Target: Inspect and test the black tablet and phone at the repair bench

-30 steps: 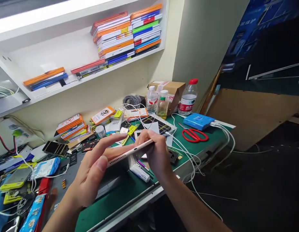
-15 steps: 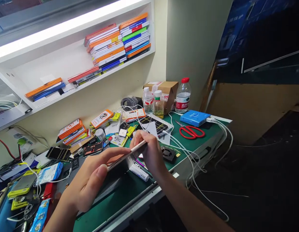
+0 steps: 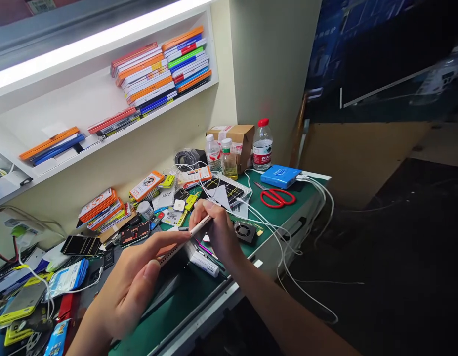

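A thin pinkish-gold tablet (image 3: 176,250), seen almost edge-on with rows of small holes along its rim, is held above the desk between both hands. My left hand (image 3: 128,282) grips its near left end, thumb on the rim and fingers stretched over the upper face. The far right end is in my right hand (image 3: 216,232), whose fingers curl around it. Most of the tablet's faces are hidden. Beneath the hands lie a dark flat sheet (image 3: 164,291) and a white tube (image 3: 204,263), with thin sticks beside the tube.
Red scissors (image 3: 276,197), a blue box (image 3: 280,176) with white cables, and a small black fan (image 3: 245,231) occupy the right side. Bottles (image 3: 263,148) and a cardboard box (image 3: 243,136) stand behind. Phone parts and packets (image 3: 67,279) crowd the left. Above hangs a shelf (image 3: 210,49) of stacked boxes.
The view has turned slightly right, so the desk and shelf appear shifted left. Both hands keep hold of the tablet, with their grip nearly the same.
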Tool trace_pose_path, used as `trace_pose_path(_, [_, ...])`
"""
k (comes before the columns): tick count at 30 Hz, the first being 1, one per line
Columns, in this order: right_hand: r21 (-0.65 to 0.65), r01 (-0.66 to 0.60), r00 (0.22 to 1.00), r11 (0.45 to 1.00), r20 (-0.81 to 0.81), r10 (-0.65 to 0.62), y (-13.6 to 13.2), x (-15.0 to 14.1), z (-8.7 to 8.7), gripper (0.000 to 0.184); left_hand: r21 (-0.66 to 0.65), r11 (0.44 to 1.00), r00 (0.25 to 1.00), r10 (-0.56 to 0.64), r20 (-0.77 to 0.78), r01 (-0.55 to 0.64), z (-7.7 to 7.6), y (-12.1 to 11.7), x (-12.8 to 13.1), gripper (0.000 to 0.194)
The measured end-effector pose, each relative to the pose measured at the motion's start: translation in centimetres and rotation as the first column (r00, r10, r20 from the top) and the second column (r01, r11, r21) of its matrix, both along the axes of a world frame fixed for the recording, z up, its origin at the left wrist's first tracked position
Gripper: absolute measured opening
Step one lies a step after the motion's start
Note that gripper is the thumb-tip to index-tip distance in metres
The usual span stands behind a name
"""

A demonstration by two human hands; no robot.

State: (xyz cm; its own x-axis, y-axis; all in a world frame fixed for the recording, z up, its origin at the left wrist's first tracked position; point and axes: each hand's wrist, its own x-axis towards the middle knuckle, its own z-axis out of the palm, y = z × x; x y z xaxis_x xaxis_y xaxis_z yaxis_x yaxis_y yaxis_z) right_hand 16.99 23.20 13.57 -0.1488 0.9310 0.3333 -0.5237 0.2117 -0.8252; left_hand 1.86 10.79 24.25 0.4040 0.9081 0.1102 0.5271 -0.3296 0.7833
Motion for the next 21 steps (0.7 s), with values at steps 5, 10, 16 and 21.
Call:
trace_pose_path(5, [-0.034, 0.068, 0.998, 0.997, 0.002, -0.068, 0.1, 0.4, 0.0, 0.041, 0.068, 0.994, 0.996, 0.082, -0.017, -0.081, -0.3, 0.5, 0.4, 0.051])
trace_pose_path(10, [-0.132, 0.17, 0.985, 0.977, 0.01, -0.17, -0.5, 0.2, 0.4, 0.048, 0.186, 0.971, 0.987, 0.157, -0.034, -0.148, -0.8, 0.7, 0.5, 0.05])
trace_pose_path(16, [-0.094, 0.119, 0.992, 0.989, -0.037, -0.122, -0.8, -0.2, 1.0, 0.05, 0.216, 0.966, 0.985, 0.16, -0.058, -0.144, -0.5, 0.5, 0.0, 0.045])
trace_pose_path(21, [-0.095, 0.09, 0.991, 0.991, -0.095, -0.099, -2.0, -1.4, 1.7, 0.046, 0.275, 0.953, 0.975, 0.172, -0.138, -0.129, 0.5, -1.2, -1.2, 0.041])
